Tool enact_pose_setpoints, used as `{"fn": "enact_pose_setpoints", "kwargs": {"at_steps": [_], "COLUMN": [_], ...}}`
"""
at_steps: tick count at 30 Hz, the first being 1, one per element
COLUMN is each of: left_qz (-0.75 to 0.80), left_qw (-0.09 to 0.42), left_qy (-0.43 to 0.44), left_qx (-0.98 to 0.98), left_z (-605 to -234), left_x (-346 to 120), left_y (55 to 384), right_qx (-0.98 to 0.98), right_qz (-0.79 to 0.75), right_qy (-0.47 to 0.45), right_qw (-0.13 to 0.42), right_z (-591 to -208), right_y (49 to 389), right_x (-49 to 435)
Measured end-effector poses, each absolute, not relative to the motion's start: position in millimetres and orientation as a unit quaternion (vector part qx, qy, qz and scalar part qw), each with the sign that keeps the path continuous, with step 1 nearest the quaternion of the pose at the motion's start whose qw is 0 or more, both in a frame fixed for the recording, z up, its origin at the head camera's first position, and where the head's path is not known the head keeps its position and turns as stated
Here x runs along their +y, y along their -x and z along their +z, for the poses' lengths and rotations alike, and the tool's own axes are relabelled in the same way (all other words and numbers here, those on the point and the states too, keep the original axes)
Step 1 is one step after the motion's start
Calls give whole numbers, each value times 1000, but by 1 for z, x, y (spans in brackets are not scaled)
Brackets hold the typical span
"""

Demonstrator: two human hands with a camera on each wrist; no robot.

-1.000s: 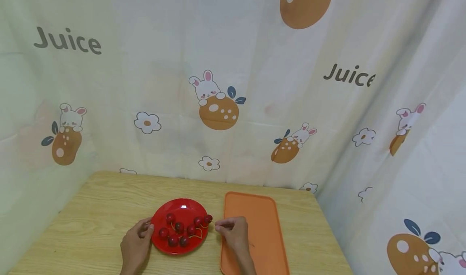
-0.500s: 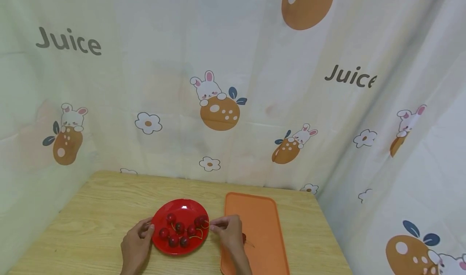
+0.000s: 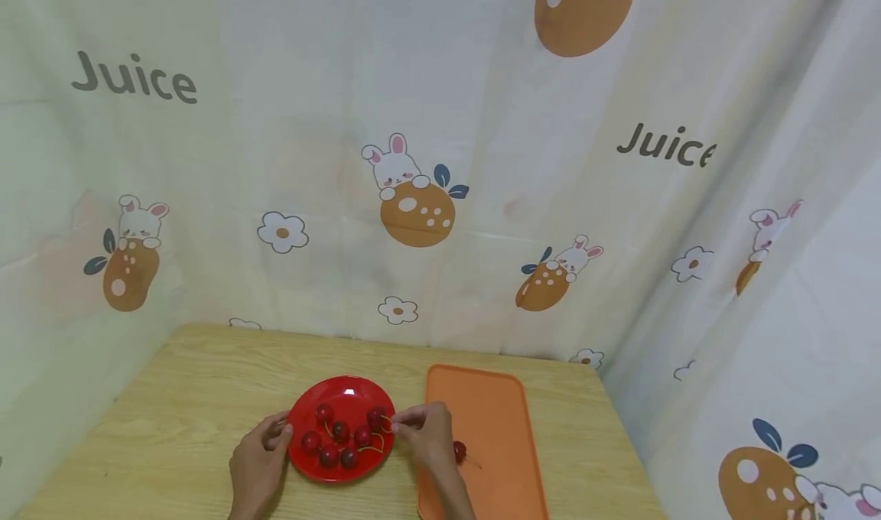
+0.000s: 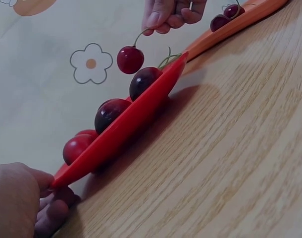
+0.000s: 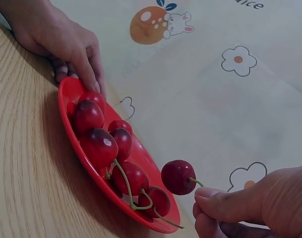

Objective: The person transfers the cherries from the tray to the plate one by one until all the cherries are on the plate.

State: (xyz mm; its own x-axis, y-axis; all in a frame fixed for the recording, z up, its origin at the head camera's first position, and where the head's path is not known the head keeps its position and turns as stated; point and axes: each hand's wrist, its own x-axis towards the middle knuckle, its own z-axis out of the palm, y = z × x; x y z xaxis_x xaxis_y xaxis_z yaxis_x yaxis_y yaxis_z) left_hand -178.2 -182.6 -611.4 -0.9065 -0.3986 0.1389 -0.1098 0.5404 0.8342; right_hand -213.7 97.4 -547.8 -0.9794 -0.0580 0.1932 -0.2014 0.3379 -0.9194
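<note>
My left hand (image 3: 258, 459) grips the left rim of a red plate (image 3: 344, 390), thumb above and fingers underneath in the left wrist view. Several dark red cherries (image 5: 99, 148) lie on the plate, some with green stems. Between thumb and fingertips my right hand (image 3: 427, 432) pinches the stem of one cherry (image 5: 178, 177). That cherry hangs just above the plate's right side, apart from the cherries below it in the left wrist view. From the head it overlaps a cherry on the plate, so the two are hard to separate.
Right of the plate lies an orange tray (image 3: 482, 398), partly behind my right forearm. A cherry (image 3: 459, 451) rests on it; the left wrist view shows two cherries (image 4: 220, 22) there. Behind the wooden table (image 3: 227, 359) hangs a patterned curtain (image 3: 316, 160).
My right hand has moved left, bringing the cherry from outside the plate's right rim to over the plate. A cherry on the tray has come into sight. The left hand stays on the rim.
</note>
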Motion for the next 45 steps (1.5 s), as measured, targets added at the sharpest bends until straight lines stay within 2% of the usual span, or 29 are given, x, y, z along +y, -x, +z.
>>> {"fn": "enact_pose_setpoints", "kwargs": {"at_steps": [20,45], "left_qz": [-461,-461], "left_qw": [162,187], "left_qy": [-138,-121], "left_qx": [-861,-859], "left_z": [-611,-617], "left_x": [-190,-189], "left_y": [192,190], "right_qx": [-840,-876], "right_qz": [533,464], "right_qy": [-80,-90], "right_qw": [64,94], "right_z": [-551,-558], "right_y": [237,233], "right_x": [67,55]}}
